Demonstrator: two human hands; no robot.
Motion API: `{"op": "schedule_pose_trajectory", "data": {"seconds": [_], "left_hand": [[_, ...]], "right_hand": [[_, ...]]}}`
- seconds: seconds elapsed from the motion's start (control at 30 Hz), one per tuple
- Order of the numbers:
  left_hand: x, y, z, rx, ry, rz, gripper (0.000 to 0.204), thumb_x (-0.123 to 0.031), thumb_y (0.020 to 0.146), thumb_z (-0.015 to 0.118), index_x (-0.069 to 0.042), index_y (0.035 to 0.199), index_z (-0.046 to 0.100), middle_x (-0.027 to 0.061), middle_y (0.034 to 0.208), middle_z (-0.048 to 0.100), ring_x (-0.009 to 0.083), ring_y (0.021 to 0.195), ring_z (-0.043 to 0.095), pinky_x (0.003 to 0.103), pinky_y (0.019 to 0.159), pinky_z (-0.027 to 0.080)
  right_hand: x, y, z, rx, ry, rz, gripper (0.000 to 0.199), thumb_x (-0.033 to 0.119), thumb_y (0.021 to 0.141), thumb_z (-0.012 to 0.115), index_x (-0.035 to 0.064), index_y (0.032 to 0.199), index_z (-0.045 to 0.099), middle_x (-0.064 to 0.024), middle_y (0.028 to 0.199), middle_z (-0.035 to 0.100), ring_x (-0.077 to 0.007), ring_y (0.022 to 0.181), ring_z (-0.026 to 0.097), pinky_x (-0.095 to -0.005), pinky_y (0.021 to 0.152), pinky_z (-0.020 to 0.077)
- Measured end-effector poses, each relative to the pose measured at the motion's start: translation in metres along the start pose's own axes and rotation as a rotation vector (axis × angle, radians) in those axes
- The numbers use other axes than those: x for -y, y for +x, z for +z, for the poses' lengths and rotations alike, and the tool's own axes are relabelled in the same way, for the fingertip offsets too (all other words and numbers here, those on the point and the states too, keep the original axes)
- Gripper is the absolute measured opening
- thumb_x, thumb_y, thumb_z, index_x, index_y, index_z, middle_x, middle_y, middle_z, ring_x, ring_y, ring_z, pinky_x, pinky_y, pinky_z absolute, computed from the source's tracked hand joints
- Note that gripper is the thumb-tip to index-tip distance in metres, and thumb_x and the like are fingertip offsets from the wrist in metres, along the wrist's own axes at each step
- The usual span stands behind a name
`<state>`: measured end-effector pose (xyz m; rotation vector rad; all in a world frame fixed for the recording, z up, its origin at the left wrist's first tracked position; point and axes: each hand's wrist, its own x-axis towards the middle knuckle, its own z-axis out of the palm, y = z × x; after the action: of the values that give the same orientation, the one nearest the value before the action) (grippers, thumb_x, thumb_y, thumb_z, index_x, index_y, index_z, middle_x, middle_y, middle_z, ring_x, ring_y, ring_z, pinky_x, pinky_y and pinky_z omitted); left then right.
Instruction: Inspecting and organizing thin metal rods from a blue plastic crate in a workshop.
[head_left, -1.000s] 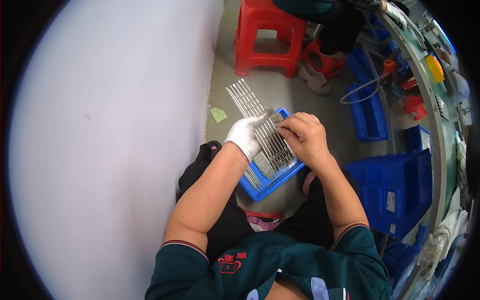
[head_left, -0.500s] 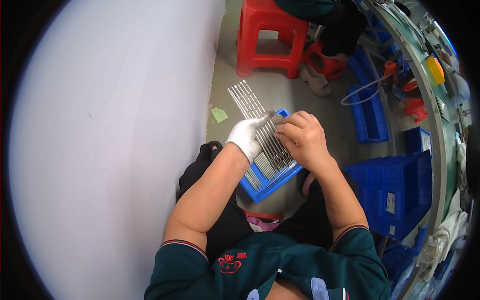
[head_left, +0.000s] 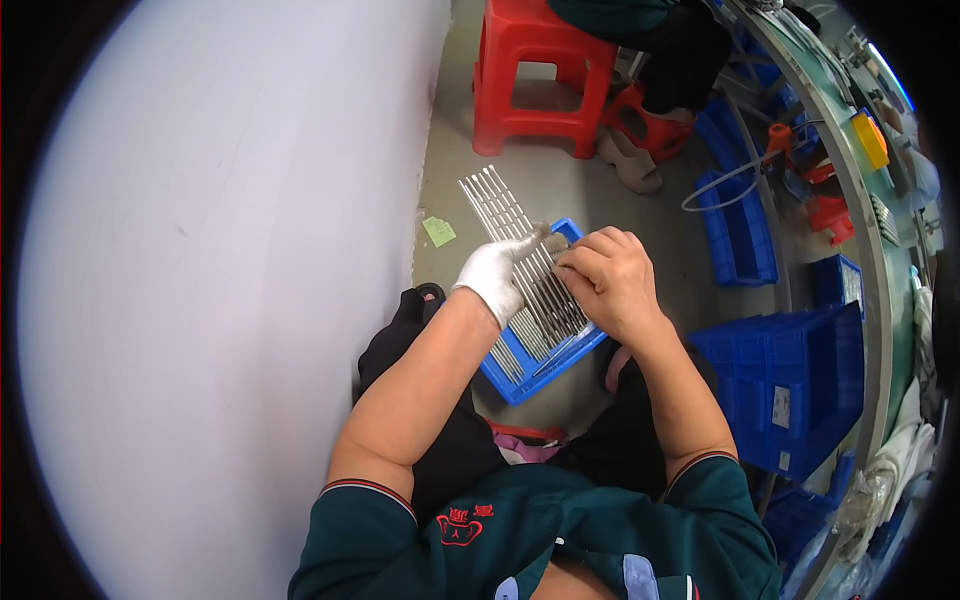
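The gloved left hand (head_left: 497, 275) and bare right hand (head_left: 607, 279) both grip a flat row of metal rods (head_left: 520, 250) over a blue tray (head_left: 520, 372) on the lap.

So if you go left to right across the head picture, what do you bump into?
White wall → green paper scrap → gloved left hand → bare right hand → blue crates → curved workbench.

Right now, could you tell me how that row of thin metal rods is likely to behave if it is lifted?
The metal rods look straight and stiff, so probably no sagging. They are slim and round, so loose ones may roll or slide. The left hand and right hand both steady them over the blue tray.
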<state>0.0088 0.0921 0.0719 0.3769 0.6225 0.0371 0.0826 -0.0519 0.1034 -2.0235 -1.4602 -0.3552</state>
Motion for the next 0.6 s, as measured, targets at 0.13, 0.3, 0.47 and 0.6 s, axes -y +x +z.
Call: {"op": "schedule_pose_trajectory", "data": {"seconds": [0.13, 0.3, 0.47, 0.6], "left_hand": [[0.000, 0.000, 0.000, 0.003, -0.002, 0.006, 0.023, -0.006, 0.094, 0.045, 0.001, 0.114, 0.053, 0.0183, 0.110, 0.058, 0.0321, 0.100, 0.061, 0.045, 0.084, 0.054], [0.000, 0.004, -0.006, 0.067, -0.059, -0.013, 0.019, -0.011, 0.094, 0.051, -0.003, 0.110, 0.057, 0.0157, 0.103, 0.063, 0.0292, 0.090, 0.064, 0.043, 0.076, 0.055], [-0.001, -0.001, 0.000, 0.036, -0.022, 0.016, 0.018, -0.011, 0.093, 0.052, -0.003, 0.109, 0.058, 0.0148, 0.101, 0.063, 0.0278, 0.087, 0.064, 0.042, 0.074, 0.056], [-0.004, 0.001, -0.005, 0.048, -0.009, 0.017, 0.018, -0.012, 0.093, 0.053, -0.003, 0.108, 0.059, 0.0148, 0.101, 0.064, 0.0274, 0.086, 0.064, 0.042, 0.072, 0.056]], "right_hand": [[0.003, 0.002, -0.001, 0.017, -0.038, -0.006, 0.008, 0.010, 0.067, 0.071, 0.0075, 0.070, 0.064, -0.0034, 0.071, 0.061, -0.0223, 0.070, 0.057, -0.0345, 0.066, 0.0421], [0.001, 0.001, 0.001, 0.031, -0.074, -0.025, 0.010, 0.011, 0.065, 0.072, 0.0079, 0.068, 0.064, -0.0030, 0.070, 0.060, -0.0220, 0.070, 0.057, -0.0350, 0.067, 0.0420], [0.001, -0.001, 0.009, -0.088, -0.037, -0.011, 0.010, 0.009, 0.065, 0.072, 0.0082, 0.069, 0.062, -0.0029, 0.066, 0.057, -0.0232, 0.068, 0.055, -0.0354, 0.065, 0.0410], [0.000, 0.000, 0.008, -0.039, 0.043, 0.012, 0.010, 0.008, 0.066, 0.072, 0.0081, 0.071, 0.063, -0.0032, 0.066, 0.057, -0.0232, 0.067, 0.055, -0.0350, 0.064, 0.0410]]}}
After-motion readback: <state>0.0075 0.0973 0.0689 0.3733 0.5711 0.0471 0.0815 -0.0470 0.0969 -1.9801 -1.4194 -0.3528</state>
